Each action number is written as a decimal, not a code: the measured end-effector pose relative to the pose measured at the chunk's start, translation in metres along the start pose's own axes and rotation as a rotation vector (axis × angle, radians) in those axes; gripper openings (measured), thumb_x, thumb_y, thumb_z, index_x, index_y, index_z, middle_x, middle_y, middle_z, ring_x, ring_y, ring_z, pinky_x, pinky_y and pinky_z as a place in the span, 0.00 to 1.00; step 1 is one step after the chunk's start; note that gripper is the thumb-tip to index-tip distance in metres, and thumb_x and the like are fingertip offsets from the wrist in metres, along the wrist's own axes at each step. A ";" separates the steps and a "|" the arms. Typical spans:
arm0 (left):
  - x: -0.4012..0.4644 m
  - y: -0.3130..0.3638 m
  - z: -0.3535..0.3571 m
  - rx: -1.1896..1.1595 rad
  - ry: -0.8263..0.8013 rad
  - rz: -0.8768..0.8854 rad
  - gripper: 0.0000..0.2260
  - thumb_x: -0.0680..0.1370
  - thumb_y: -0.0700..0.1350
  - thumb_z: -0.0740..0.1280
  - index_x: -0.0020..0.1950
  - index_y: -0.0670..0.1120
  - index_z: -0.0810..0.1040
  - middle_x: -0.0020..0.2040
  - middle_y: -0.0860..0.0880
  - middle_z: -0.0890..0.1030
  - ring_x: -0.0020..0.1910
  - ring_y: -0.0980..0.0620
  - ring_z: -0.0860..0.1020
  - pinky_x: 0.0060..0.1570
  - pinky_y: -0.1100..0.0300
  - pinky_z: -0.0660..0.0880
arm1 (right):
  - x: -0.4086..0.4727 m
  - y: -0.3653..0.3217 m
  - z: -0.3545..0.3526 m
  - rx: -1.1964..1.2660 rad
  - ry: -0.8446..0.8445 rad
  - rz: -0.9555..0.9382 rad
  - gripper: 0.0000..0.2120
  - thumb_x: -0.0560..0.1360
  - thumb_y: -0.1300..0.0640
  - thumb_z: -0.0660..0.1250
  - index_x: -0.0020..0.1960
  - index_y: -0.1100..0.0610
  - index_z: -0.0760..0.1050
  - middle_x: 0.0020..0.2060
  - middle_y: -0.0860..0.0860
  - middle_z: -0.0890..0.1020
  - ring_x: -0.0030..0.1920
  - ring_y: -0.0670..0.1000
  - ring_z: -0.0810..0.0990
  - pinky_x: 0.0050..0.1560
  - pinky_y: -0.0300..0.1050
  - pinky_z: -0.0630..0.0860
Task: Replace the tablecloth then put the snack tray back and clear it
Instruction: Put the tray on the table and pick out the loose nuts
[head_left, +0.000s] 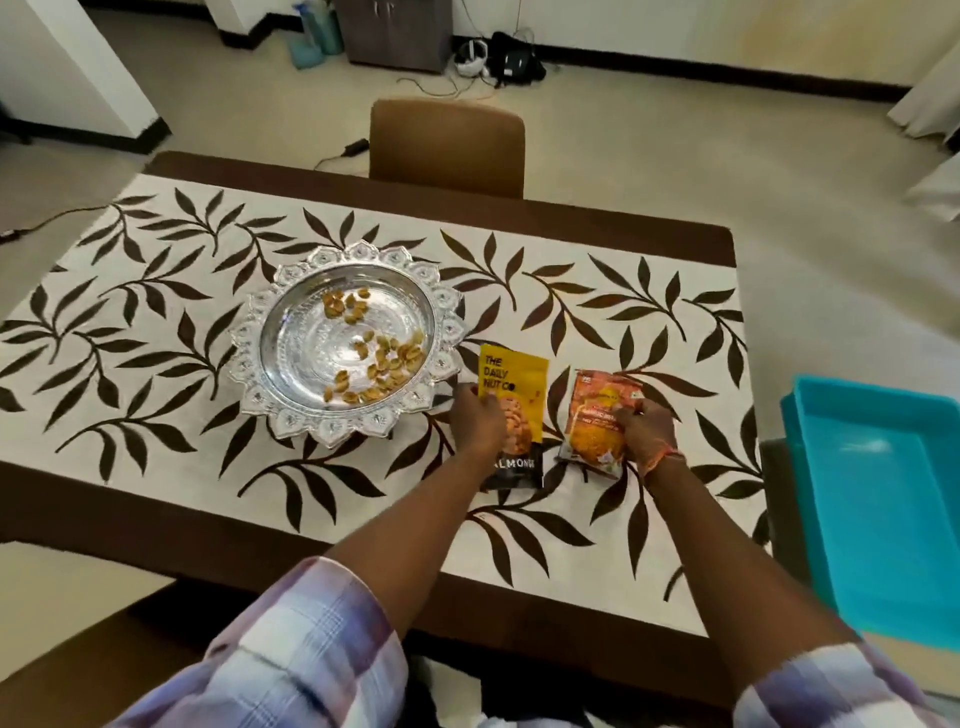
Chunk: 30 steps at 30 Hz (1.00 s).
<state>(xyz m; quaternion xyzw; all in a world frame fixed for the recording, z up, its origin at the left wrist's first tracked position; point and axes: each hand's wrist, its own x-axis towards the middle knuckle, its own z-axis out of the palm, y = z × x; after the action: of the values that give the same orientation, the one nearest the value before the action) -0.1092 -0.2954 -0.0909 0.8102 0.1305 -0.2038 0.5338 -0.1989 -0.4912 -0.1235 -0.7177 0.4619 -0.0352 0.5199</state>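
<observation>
Silver snack tray (347, 343) with scattered nuts sits left of centre on the leaf-print tablecloth (156, 322); bare cloth all around it, wide on its left. Left hand (480, 418) curls its fingers over the yellow almond pouch (511, 415), just beside the tray's scalloped rim. Right hand (647, 431) pinches the orange snack packet (597, 421) (both packs lying flat). Turquoise plastic tray (883, 499) overhangs the table's right edge.

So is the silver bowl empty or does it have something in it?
Not empty: the silver bowl holds scattered nuts across its right side; most of its bottom shows bare.
</observation>
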 end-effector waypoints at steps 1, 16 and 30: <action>0.005 -0.003 -0.002 0.019 0.011 -0.016 0.09 0.81 0.42 0.60 0.61 0.42 0.72 0.58 0.43 0.79 0.57 0.43 0.78 0.57 0.47 0.76 | 0.003 0.001 0.000 -0.016 -0.003 0.011 0.17 0.78 0.58 0.65 0.64 0.64 0.74 0.61 0.61 0.78 0.60 0.61 0.76 0.62 0.53 0.73; -0.035 0.014 -0.054 0.364 -0.143 0.490 0.12 0.80 0.41 0.63 0.62 0.43 0.76 0.59 0.46 0.78 0.57 0.50 0.76 0.56 0.56 0.73 | -0.036 -0.074 0.038 -0.175 0.198 -0.246 0.23 0.74 0.58 0.68 0.67 0.61 0.69 0.66 0.61 0.70 0.68 0.62 0.68 0.68 0.58 0.67; 0.044 0.013 -0.233 -0.186 0.140 0.231 0.16 0.79 0.50 0.66 0.66 0.47 0.74 0.59 0.51 0.79 0.59 0.52 0.78 0.59 0.54 0.77 | -0.075 -0.218 0.250 -0.677 -0.415 -0.808 0.28 0.79 0.49 0.62 0.74 0.60 0.60 0.73 0.62 0.63 0.73 0.62 0.62 0.71 0.53 0.61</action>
<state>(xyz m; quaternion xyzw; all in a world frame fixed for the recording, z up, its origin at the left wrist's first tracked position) -0.0203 -0.0872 -0.0197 0.7790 0.0918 -0.0711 0.6162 0.0269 -0.2531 -0.0358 -0.9560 0.0242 0.0602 0.2860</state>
